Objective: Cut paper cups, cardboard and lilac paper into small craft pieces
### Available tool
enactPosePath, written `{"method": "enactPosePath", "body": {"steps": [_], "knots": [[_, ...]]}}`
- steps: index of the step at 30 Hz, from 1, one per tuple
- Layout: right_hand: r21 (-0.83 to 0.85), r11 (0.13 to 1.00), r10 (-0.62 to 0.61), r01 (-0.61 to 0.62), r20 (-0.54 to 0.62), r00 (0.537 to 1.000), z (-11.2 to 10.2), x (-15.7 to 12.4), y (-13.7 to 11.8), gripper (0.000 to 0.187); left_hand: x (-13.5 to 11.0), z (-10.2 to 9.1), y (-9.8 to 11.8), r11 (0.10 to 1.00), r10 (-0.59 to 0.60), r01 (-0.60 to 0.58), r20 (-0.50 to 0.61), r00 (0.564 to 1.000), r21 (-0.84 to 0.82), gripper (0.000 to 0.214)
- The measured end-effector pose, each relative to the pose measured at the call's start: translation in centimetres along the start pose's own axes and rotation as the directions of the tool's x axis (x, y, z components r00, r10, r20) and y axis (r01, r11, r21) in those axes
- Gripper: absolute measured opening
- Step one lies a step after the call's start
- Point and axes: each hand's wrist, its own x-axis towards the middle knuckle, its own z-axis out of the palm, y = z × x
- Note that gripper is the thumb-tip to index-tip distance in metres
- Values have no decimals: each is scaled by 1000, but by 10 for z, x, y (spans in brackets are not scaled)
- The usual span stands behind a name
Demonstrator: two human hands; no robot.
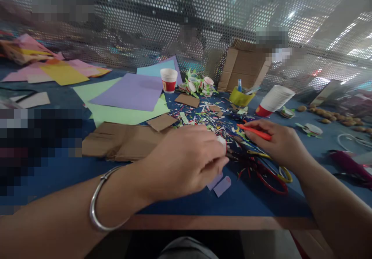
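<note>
My left hand (pixel 188 160), with a silver bangle at the wrist, is closed at the middle of the table. Its fingers hold a small white piece with a red edge (pixel 222 142), which looks like part of a paper cup; most of it is hidden. To the right, my right hand (pixel 271 138) is closed round a bright orange pen-like tool (pixel 258 132) whose exact kind I cannot make out. Red-handled scissors (pixel 270 183) and yellow-handled scissors (pixel 286 175) lie between the hands. Two small purple paper strips (pixel 222 186) are below my left hand.
Paper scraps (pixel 203 115) litter the middle. Behind them stand a paper cup (pixel 169 80), a yellow holder (pixel 241 97) and stacked cups (pixel 274 100). Purple sheets (pixel 128 92) and cardboard (pixel 116 140) lie left. Several brown round items (pixel 328 114) and a purple tool (pixel 348 164) lie right.
</note>
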Motion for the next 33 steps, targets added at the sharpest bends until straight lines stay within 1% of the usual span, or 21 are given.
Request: {"method": "enactPosePath", "body": {"steps": [2, 6, 10, 14, 17, 20, 21, 23, 25, 29, 31, 33], "knots": [[-38, 999, -26, 28, 46, 999, 4, 3, 5, 29, 0, -3, -8, 997, -80, 80, -43, 996, 1, 27], [-116, 991, -49, 63, 121, 992, 5, 2, 9, 33, 0, -6, -21, 976, -216, 218, -108, 970, 13, 17], [-175, 978, -90, 117, 157, 983, 2, 1, 12, 34, -1, -5, -33, 961, -271, 274, -119, 955, 16, 12], [-187, 966, -143, 177, 183, 973, 0, 0, 15, 34, -1, -4, -42, 948, -310, 314, -84, 947, 39, 14], [-169, 964, -178, 205, 161, 971, -2, -2, 10, 34, 0, -3, -45, 944, -319, 319, -11, 948, 79, 17], [-122, 962, -233, 245, 105, 967, -6, -2, -6, 34, 0, 0, -46, 945, -317, 310, 55, 947, 106, 23], [-103, 959, -253, 263, 105, 962, -6, -2, -13, 32, 0, 1, -47, 945, -314, 306, 67, 947, 112, 26], [-70, 949, -296, 306, 126, 947, -7, 0, -28, 29, 0, 3, -48, 949, -303, 292, 82, 950, 123, 32], [-33, 928, -361, 370, 159, 919, -6, 3, -42, 29, 0, 5, -49, 951, -295, 281, 98, 951, 132, 39], [-4, 891, -444, 454, 201, 873, -2, 11, -57, 30, -1, 8, -51, 953, -286, 270, 115, 951, 134, 48], [-22, 878, -465, 479, 205, 861, -1, 14, -60, 30, -1, 10, -52, 956, -278, 262, 115, 954, 134, 46], [-49, 871, -472, 489, 197, 859, 0, 15, -60, 31, 0, 10, -50, 957, -260, 244, 93, 961, 154, 37]]}}
